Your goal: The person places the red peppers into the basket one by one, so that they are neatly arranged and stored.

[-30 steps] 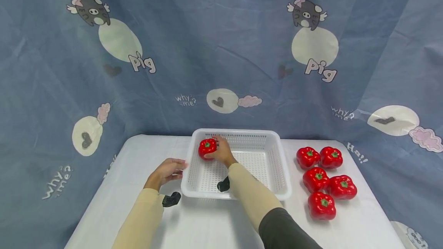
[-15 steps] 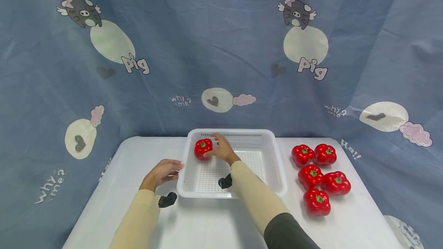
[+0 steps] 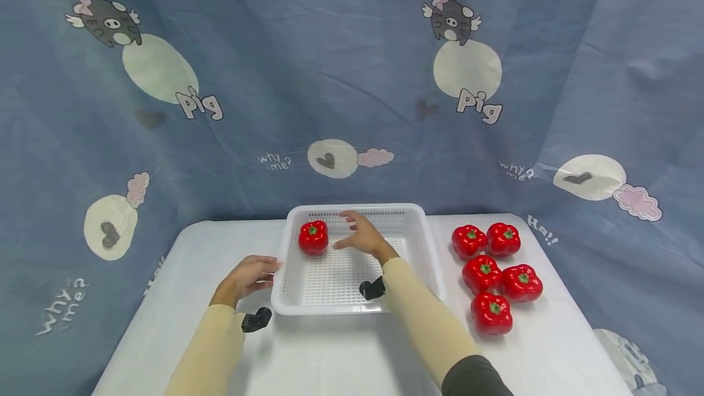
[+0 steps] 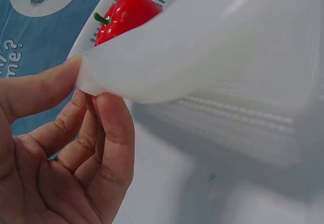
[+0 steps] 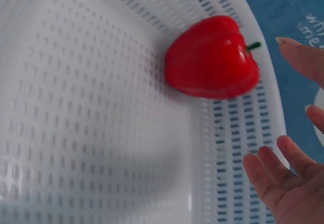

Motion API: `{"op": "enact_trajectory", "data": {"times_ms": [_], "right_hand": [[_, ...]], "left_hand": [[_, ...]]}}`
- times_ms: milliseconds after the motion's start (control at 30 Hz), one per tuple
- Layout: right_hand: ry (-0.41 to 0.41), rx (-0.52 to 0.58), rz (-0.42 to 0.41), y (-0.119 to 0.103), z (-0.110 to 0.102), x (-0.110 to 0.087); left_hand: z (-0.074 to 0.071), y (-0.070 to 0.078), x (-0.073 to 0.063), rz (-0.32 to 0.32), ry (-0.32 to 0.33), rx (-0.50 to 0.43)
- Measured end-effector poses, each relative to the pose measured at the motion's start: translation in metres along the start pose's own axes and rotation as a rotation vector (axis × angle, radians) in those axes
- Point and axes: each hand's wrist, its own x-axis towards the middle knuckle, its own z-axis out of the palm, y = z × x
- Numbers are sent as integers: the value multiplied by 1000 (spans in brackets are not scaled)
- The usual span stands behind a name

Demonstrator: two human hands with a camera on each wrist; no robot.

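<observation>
A white plastic basket (image 3: 330,310) with slotted walls stands on the table. One red bell pepper (image 3: 313,238) with a green stem sits upright in its far left corner. My left hand (image 3: 249,276) pinches the basket's left rim (image 4: 147,64) between thumb and fingers, as the left wrist view shows. Over the inside of the basket, my right hand (image 3: 365,239) is spread with nothing in its grasp, a short gap to the right of the pepper. In the right wrist view the pepper (image 5: 212,59) leans near the slotted wall, apart from the fingertips.
Several more red bell peppers (image 3: 482,273) are clustered on the white table (image 3: 308,359) to the right of the basket. A blue curtain (image 3: 352,96) with pig prints hangs behind the table's far edge.
My right hand has let go of the bell pepper and drawn back to the right, fingers spreading. The pepper stays in the corner. My left hand keeps its hold, while the head view shifts slightly.
</observation>
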Motion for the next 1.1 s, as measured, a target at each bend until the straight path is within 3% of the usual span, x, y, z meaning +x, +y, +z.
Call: {"op": "enact_trajectory", "data": {"times_ms": [200, 533, 867, 1100], "right_hand": [[-20, -38, -8, 4, -21, -17], [-41, -30, -99, 17, -62, -48], [-36, -52, -107, 17, -94, -74], [0, -42, -64, 32, -114, -93]], "left_hand": [[1, -1, -5, 16, -2, -3], [0, 1, -7, 31, -19, -11], [-4, 4, -7, 31, -16, -4], [-5, 2, -3, 32, -39, -19]]}}
